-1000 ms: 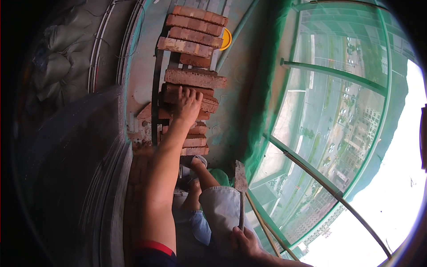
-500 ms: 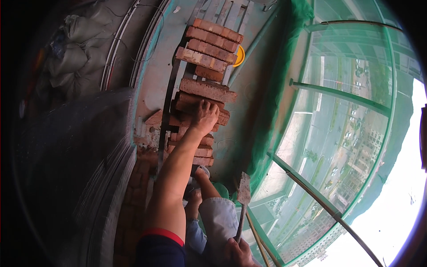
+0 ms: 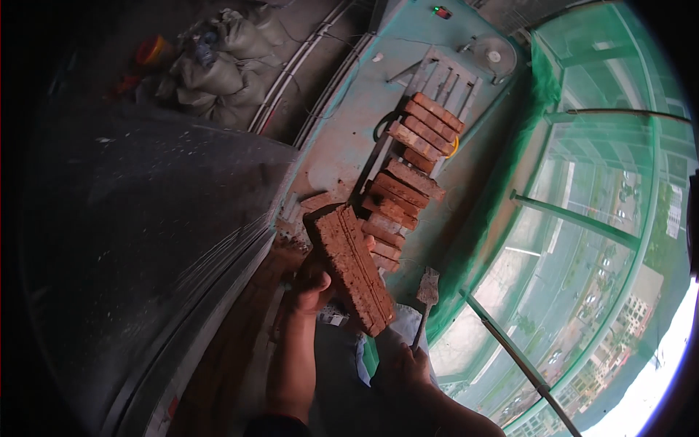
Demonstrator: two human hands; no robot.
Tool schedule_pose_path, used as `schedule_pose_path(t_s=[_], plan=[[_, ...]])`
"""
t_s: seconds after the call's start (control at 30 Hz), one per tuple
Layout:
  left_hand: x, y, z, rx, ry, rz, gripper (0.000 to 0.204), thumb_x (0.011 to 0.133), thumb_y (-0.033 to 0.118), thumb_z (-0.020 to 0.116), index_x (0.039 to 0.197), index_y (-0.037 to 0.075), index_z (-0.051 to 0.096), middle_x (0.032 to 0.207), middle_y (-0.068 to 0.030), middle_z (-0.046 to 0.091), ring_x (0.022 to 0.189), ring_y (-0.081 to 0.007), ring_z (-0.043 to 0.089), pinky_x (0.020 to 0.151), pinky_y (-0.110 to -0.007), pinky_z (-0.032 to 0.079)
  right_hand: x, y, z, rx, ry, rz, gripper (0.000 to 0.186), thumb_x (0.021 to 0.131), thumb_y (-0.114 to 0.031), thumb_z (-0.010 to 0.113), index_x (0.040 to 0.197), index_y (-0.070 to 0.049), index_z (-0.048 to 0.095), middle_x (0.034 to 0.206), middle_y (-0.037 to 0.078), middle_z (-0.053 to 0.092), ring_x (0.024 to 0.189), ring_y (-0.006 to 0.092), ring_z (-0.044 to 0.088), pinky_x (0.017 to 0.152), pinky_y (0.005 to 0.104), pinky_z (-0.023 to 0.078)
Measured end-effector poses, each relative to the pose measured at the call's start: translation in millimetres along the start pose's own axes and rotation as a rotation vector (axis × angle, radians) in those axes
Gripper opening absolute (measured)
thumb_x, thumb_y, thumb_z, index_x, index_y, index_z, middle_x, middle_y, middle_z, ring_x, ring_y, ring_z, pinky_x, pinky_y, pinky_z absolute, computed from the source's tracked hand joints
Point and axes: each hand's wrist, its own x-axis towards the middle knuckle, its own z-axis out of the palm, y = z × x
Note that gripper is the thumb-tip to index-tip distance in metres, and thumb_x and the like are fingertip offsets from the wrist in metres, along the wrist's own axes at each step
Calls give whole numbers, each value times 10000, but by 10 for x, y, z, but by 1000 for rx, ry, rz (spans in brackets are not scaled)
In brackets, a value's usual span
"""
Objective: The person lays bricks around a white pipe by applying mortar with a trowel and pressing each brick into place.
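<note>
A reddish-brown brick [image 3: 351, 271] is lifted close in front of me, tilted, its long face turned up. My left hand [image 3: 314, 290] grips it from the left, the thumb at its near side and fingertips showing past its far edge. Lower and to the right, my right hand [image 3: 415, 365] is closed round the handle of a flat-bladed trowel [image 3: 428, 288], its blade pointing away from me and coated with pale dried mortar. Beyond the lifted brick, several more bricks [image 3: 413, 182] lie crosswise in a row on a slatted plank stand [image 3: 444, 79].
A dark panel [image 3: 145, 218] rises along my left side. Filled sacks [image 3: 218, 73] lie beyond it, beside pipes [image 3: 302, 65]. Green netting [image 3: 502, 175] and a framed opening over a street run down the right. A broken brick piece [image 3: 317, 200] lies left of the stand.
My left hand has taken a brick off the row and brought it up toward me. The view has shifted, so the stand appears farther right. The trowel stays in my right hand.
</note>
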Motion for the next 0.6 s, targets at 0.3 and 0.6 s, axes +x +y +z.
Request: schedule_pose_path(t_s=[0.3,0.6], plan=[[-2071,198,-372,-385,333,241,604,920,336,591,1410,80,348,1175,-133,549,992,-262,576,864,-414,486,97,-419,169,-652,-70,-169,585,914,-469,508,991,102,607,894,260,662,822,362,655,684,431,498],[-3931,-700,76,-608,965,203,619,900,533,559,1346,117,452,1202,-69,581,1048,-211,580,914,-385,481,1639,-116,894,-1430,-419,-1632,238,909,-179,455,1071,-18,523,904,197,632,836,374,635,696,477,520]])
